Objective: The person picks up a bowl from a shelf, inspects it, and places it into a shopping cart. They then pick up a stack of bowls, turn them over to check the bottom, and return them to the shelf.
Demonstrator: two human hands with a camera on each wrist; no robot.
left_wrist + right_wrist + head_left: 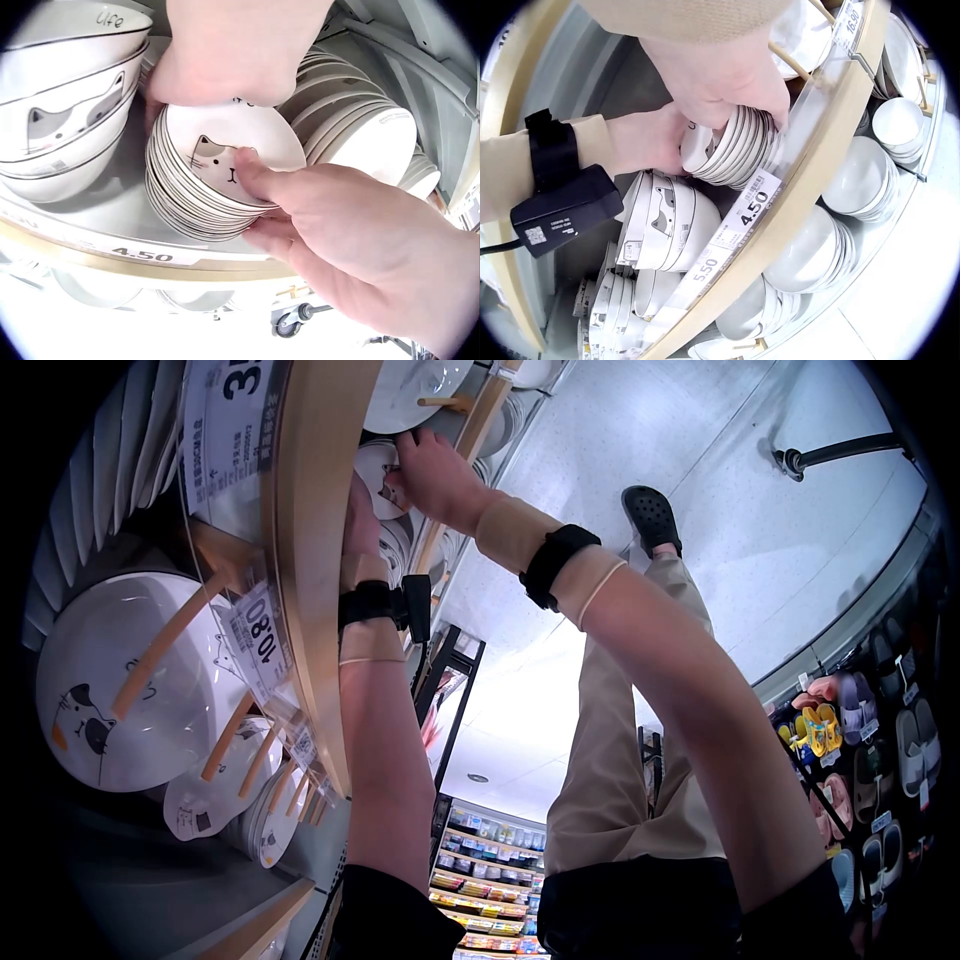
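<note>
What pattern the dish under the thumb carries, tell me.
The dish bears a whiskered cat face; best in the left wrist view.

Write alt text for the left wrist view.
Right hand grips a stack of round white ceramic-looking cat-face dishes, thumb inside the top one; left hand overlaps its upper edge. Deep round white bowls stand left; a white strip label reads 4.50.

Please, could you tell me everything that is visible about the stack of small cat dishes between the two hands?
The stack of dishes is white, glossy, like ceramic: many shallow round pieces, nested, with thin dark rims. The top one shows a cat face with greyish patches inside. The stack is near the shelf's front edge, behind the 4.50 label. The right hand pinches it, thumb inside, fingers below; the left hand touches its other side, fingers mostly hidden.
</note>
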